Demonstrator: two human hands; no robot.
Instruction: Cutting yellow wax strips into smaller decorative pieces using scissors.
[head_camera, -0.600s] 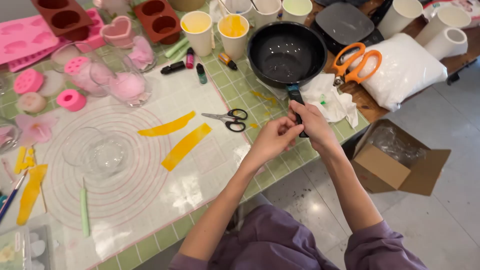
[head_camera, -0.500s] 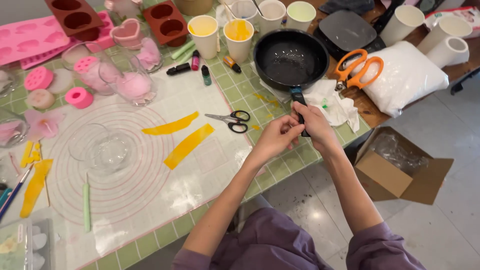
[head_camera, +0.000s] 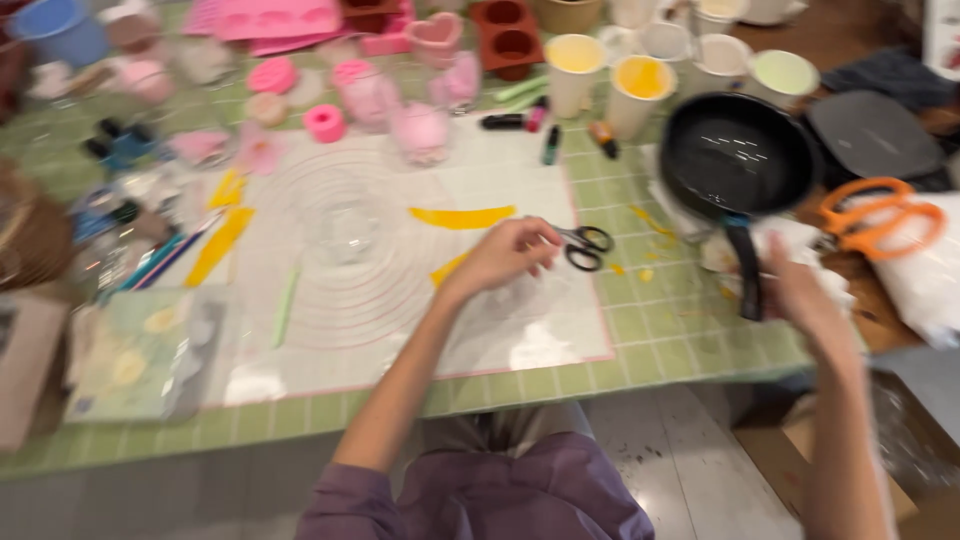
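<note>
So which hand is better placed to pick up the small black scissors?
Probably the left hand: its fingers rest at the blades of the black scissors on the mat. The right hand sits farther off, beside the pan handle.

Open room on white mat (head_camera: 380, 320) below left hand (head_camera: 510, 252). Blocked just right by black scissors (head_camera: 582, 245); frying pan (head_camera: 738, 155) with handle beside right hand (head_camera: 800, 290). Far tabletop (head_camera: 680, 330) edge crowded: cups (head_camera: 640, 90), pink moulds (head_camera: 275, 18).

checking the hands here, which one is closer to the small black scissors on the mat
Left. The left hand is right beside the scissors, fingers touching or nearly touching the blades. The right hand is off to the side by the frying pan handle.
</note>
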